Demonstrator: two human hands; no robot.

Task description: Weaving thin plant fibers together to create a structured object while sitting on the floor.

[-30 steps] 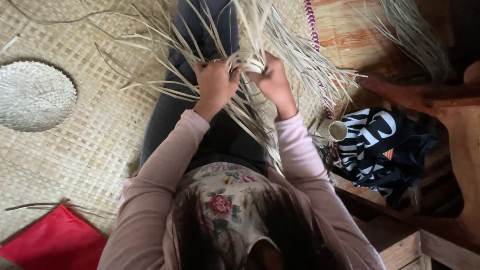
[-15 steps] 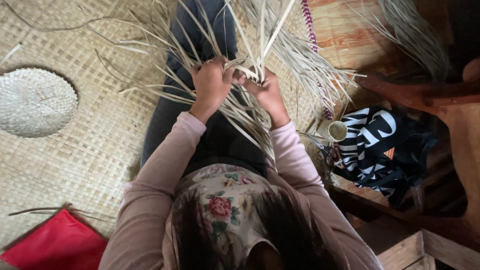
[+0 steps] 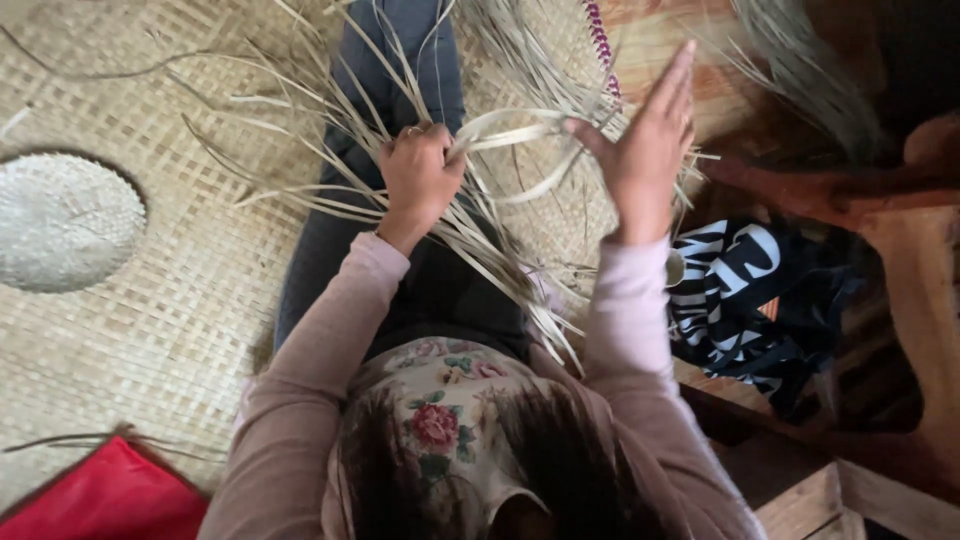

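over the lap, left hand (image 3: 418, 180) is fisted tight on a bundle of pale straw strips (image 3: 480, 235); right hand (image 3: 645, 140) is spread flat, thumb hooking one looped strip (image 3: 515, 125). that loop could slip off or kink if tension drops. loose strips splay across the woven mat (image 3: 170, 300), crowding the round woven disc (image 3: 60, 220); striped bag (image 3: 750, 290) lies right.

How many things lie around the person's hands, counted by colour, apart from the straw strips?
Pale woven: 2, the floor mat and the round woven disc.
Red: 1, the red cloth.
Black and white: 1, the striped bag.
Total: 4.
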